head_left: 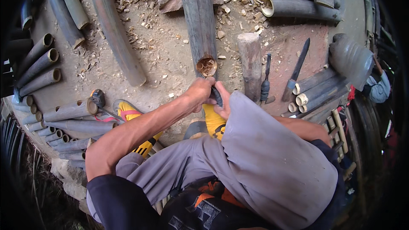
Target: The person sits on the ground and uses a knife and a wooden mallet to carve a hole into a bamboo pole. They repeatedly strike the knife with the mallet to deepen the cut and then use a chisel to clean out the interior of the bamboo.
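Both hands meet just below the near end of a long bamboo pole [200, 21] that lies on the dirt floor [170, 59], running straight away from the person. The left hand [199, 93] has its fingers clenched around the dark handle of a tool [217, 96], and the right hand [223, 104], partly hidden behind the raised grey-trousered knee, has its fingers wrapped on the same handle from the other side. The tool's working end sits at the pole's open near end [207, 66], where curled shavings fill the hollow. Just right of the pole stands a thick wooden mallet [250, 64], then a dark chisel [265, 81] and a long knife [297, 70], all lying on the floor near each other. Cut bamboo tubes [68, 110] are stacked to the left, with a small hammer [99, 98] resting beside them, and more tubes [315, 87] lie to the right. A yellow sandal [128, 110] shows under the left forearm. Wood chips [238, 0] litter the floor at the far end.
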Demonstrator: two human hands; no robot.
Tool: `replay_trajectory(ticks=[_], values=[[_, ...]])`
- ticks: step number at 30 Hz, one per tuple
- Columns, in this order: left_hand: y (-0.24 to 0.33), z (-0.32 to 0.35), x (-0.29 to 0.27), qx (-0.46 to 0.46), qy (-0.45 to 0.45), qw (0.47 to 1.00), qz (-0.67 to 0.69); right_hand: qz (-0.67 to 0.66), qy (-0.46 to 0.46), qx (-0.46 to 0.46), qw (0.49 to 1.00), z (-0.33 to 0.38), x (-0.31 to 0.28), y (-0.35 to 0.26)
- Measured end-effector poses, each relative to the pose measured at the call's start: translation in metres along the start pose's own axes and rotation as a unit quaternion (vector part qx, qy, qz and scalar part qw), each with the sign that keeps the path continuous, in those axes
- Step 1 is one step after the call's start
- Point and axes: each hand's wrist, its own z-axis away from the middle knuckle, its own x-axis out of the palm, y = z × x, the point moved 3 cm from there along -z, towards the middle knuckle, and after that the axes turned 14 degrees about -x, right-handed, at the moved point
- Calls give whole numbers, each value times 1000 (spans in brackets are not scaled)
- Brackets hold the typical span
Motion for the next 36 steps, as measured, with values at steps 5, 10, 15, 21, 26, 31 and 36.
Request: replay_trajectory(ticks=[5,10,15,21,26,31,36], values=[[-3,-7,44,63,-171,936,302,233,-118,-214,941,-13,-106,-1],[-3,-22,82,188,-367,750,517,447,-226,-339,796,-45,-146,-19],[-3,-13,69,81,-238,856,452,241,-243,-298,891,-43,-140,-6],[-6,-9,25,30,-22,997,67,-225,-74,-118,964,-14,-43,46],[8,5,-7,-1,8,996,-86,-303,18,-64,951,-9,1,36],[-8,-17,53,131,-200,910,339,283,-200,-205,915,-28,-124,-17],[1,-20,70,128,-235,829,492,265,-307,-232,884,-62,-140,-20]])
